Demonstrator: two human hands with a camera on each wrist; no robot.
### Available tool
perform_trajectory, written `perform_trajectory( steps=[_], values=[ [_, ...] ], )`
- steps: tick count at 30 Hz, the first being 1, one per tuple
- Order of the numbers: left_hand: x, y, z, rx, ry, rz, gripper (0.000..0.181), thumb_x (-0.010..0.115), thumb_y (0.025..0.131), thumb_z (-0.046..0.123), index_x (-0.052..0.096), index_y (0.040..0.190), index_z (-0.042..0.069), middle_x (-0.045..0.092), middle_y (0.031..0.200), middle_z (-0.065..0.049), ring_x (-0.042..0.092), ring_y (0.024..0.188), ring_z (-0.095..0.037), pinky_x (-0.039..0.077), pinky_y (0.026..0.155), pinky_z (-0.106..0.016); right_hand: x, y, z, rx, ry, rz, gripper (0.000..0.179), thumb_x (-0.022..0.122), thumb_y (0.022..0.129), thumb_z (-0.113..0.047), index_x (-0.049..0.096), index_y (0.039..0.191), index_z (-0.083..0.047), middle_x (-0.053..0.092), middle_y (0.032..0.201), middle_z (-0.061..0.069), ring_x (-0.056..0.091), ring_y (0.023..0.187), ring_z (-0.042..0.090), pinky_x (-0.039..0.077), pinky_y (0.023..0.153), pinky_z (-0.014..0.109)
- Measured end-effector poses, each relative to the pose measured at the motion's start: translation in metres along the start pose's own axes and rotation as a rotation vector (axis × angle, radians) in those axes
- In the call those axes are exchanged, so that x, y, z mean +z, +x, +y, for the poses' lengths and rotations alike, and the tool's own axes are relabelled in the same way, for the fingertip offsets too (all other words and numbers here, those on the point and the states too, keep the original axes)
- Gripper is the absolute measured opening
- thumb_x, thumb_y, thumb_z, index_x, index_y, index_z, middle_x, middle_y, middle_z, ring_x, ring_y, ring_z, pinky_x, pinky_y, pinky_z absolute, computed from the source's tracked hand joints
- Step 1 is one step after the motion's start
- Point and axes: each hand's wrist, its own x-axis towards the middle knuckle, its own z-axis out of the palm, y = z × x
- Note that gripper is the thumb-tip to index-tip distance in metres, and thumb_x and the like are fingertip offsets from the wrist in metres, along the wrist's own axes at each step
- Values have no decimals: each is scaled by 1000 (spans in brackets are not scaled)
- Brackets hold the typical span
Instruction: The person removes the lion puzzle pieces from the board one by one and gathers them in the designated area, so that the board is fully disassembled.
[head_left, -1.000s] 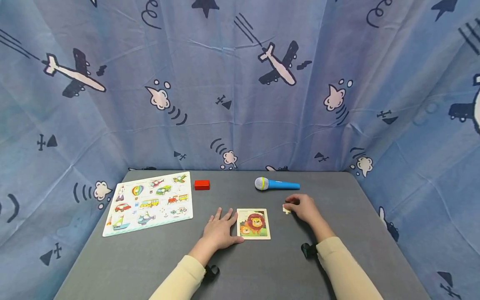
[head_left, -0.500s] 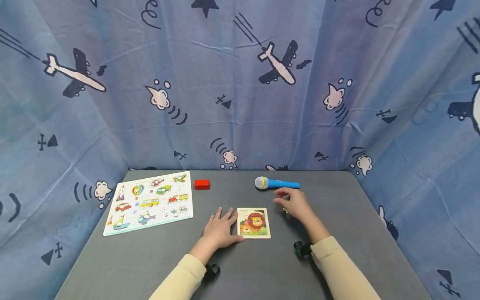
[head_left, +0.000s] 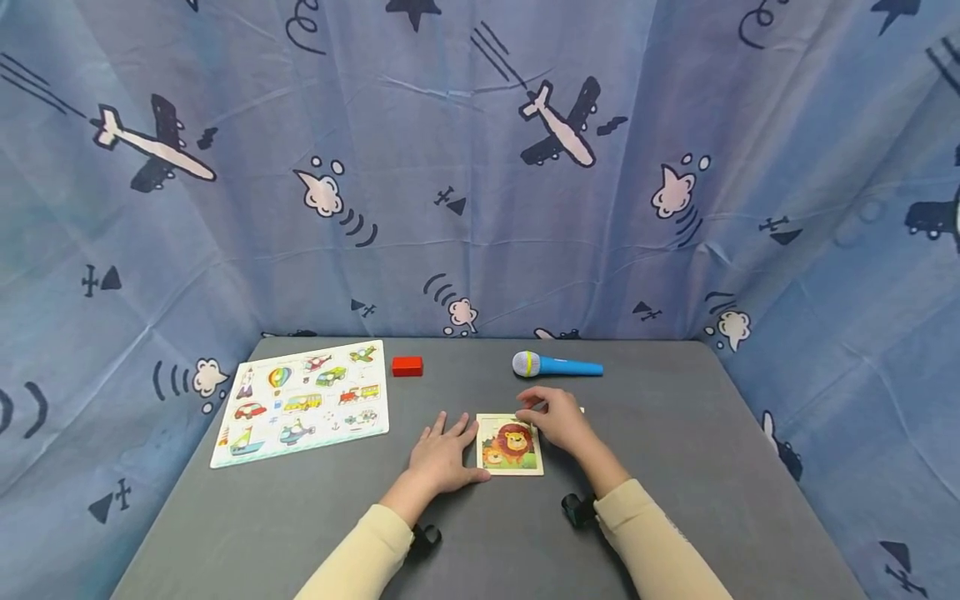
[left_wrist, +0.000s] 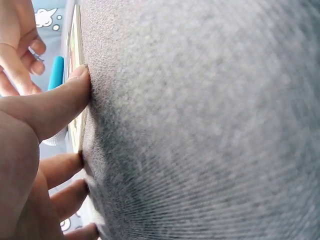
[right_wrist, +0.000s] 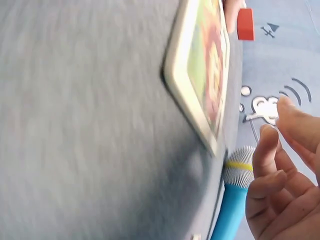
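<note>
A small square lion puzzle (head_left: 510, 450) in a pale wooden frame lies flat in the middle of the table. My left hand (head_left: 442, 460) rests at its left side, fingers spread, with thumb and index fingertip against the frame's edge. My right hand (head_left: 558, 419) hovers over the upper right corner of the puzzle. In the right wrist view, the thumb and bent fingers stand apart with nothing visible between them. Behind that hand the pale edge of a loose puzzle piece (head_left: 582, 409) peeks out on the table; the rest is hidden.
A blue toy microphone (head_left: 558, 365) with a silver head lies behind the right hand. At the back stands a red block (head_left: 407, 367), beside a large white picture board of vehicles (head_left: 303, 404) on the left. A patterned blue curtain (head_left: 480, 167) hangs behind the table.
My right hand has moved left, away from the loose puzzle piece and over the puzzle's corner; the piece stays on the table. The left hand keeps its place.
</note>
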Motion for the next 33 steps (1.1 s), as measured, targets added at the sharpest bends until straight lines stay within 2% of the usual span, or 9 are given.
perform_trajectory(
  steps=[3, 9, 13, 17, 23, 27, 30, 33],
  values=[
    [0, -1, 1, 1, -3, -3, 89, 76, 81, 61, 45, 154, 20, 36, 163, -5, 21, 153, -41, 25, 121, -58, 9, 1, -3, 7, 7, -29, 25, 78, 89, -19, 75, 113, -11, 72, 94, -1, 61, 75, 12, 53, 68, 30],
    [0, 0, 0, 4, -10, -5, 89, 75, 81, 61, 45, 154, 21, 36, 163, -5, 20, 154, -41, 24, 121, -59, 23, 3, -7, 7, -25, -106, 18, 77, 90, -19, 76, 108, -15, 69, 88, -4, 57, 71, 13, 49, 64, 29],
    [1, 0, -1, 5, -17, -2, 89, 75, 81, 61, 44, 154, 22, 35, 164, -4, 20, 154, -41, 24, 121, -59, 29, 4, -9, -4, -50, -159, 17, 78, 89, -19, 77, 106, -17, 67, 89, -3, 57, 77, 13, 51, 71, 31],
    [3, 0, -3, 10, -20, 7, 89, 75, 81, 62, 45, 154, 21, 36, 163, -4, 20, 154, -41, 24, 121, -59, 35, 5, -10, -19, -120, -186, 17, 79, 89, -21, 79, 106, -19, 62, 90, -3, 54, 81, 14, 49, 76, 34],
    [3, 0, -4, 11, -28, 10, 89, 75, 81, 61, 45, 154, 21, 36, 163, -5, 20, 154, -41, 24, 121, -59, 37, 7, -14, -1, -147, -204, 11, 79, 89, -20, 76, 100, -18, 58, 89, 0, 51, 80, 17, 46, 73, 34],
    [3, 0, -5, 7, -26, 7, 89, 75, 81, 62, 45, 154, 21, 36, 163, -4, 20, 154, -41, 25, 121, -59, 38, 7, -14, 6, -138, -195, 9, 80, 88, -19, 75, 96, -19, 59, 95, 2, 53, 86, 18, 50, 79, 39],
    [3, 0, -4, 7, -27, 4, 89, 75, 81, 62, 45, 154, 21, 36, 163, -4, 20, 154, -41, 25, 121, -59, 38, 6, -12, 4, -131, -166, 10, 82, 86, -18, 75, 93, -21, 60, 100, 2, 55, 92, 19, 51, 87, 43],
    [3, 0, -4, 7, -27, 3, 89, 75, 80, 62, 45, 154, 21, 36, 163, -4, 20, 154, -41, 25, 121, -59, 38, 6, -10, 7, -106, -136, 12, 83, 84, -17, 74, 91, -22, 62, 103, 2, 56, 94, 20, 50, 89, 44]
  ],
)
